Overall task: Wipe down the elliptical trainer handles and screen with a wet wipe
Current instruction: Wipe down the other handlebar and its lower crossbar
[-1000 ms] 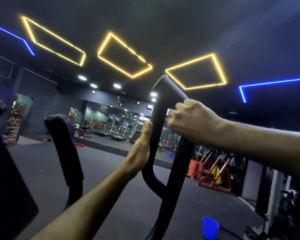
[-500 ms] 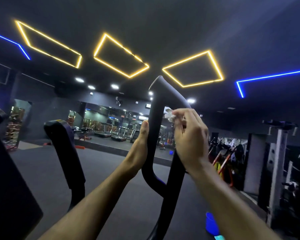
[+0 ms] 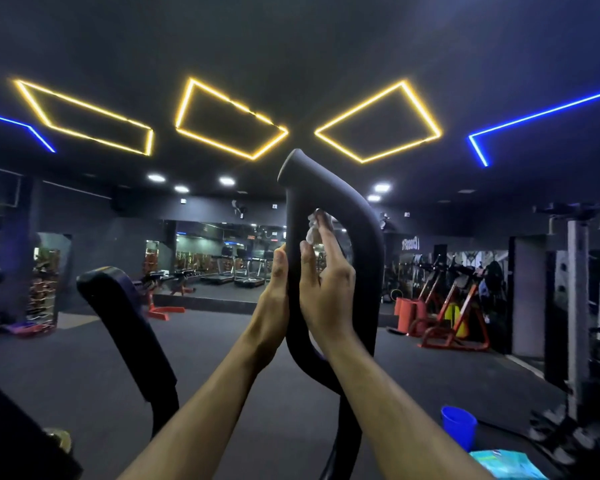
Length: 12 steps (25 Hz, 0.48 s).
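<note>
The black looped elliptical handle (image 3: 361, 230) rises in the middle of the view. My left hand (image 3: 274, 289) grips its upright bar from the left, with the fingers hidden behind the bar. My right hand (image 3: 326, 289) reaches into the loop from the right. Its thumb and raised fingers pinch a small white wet wipe (image 3: 313, 228) against the inner side of the bar. The second handle (image 3: 118, 306) stands untouched at the left. No screen is clearly visible; a dark machine part (image 3: 4, 427) fills the lower left corner.
A blue bucket (image 3: 458, 426) stands on the dark floor at the lower right, with a teal wipes packet (image 3: 506, 464) in front of it. Orange weight machines (image 3: 447, 317) line the right side. Treadmills (image 3: 236, 268) show in the far mirror wall.
My right hand left the outer curve of the handle, turned over and moved inside the loop, now holding the wipe against the upright bar. My left hand kept its grip.
</note>
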### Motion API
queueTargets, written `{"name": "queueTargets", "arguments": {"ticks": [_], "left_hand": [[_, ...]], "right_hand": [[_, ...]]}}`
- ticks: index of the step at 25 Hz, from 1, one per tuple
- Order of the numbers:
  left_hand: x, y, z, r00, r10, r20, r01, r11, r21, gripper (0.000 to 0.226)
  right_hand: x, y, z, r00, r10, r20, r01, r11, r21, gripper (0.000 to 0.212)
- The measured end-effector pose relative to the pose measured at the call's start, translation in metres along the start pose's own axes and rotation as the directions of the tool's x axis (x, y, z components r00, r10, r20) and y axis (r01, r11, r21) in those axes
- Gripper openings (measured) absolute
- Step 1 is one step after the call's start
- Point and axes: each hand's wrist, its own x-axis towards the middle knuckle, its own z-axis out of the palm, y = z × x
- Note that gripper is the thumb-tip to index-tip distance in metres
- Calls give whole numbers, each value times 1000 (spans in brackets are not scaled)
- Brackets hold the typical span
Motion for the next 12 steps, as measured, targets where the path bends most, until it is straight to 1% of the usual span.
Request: {"name": "queueTargets", "arguments": {"ticks": [2, 4, 6, 7, 8, 10, 12], "left_hand": [[2, -4, -1, 1000, 28, 1, -28, 1000, -10, 64], [2, -3, 0, 999, 50, -6, -50, 999, 12, 64], [0, -3, 1, 999, 44, -22, -43, 999, 28, 64], [0, -3, 1, 998, 46, -35, -44, 998, 46, 62], [0, -4, 0, 998, 40, -38, -38, 997, 62, 60], [0, -3, -1, 999, 24, -35, -20, 995, 99, 61], [-1, -2, 0, 998, 28, -51, -21, 991, 132, 55]], "right_hand": [[4, 8, -2, 999, -23, -37, 23, 1000, 10, 40], [5, 12, -3, 995, -31, -93, 35, 998, 43, 31], [-5, 12, -7, 992, -20, -121, 20, 1000, -3, 24], [-16, 13, -9, 994, 10, -108, -14, 999, -35, 24], [-31, 15, -13, 997, 51, -63, -56, 996, -69, 25], [-64, 21, -22, 982, 160, 97, -143, 977, -160, 27], [-87, 20, -35, 927, 268, 262, -181, 932, -315, 25]]}}
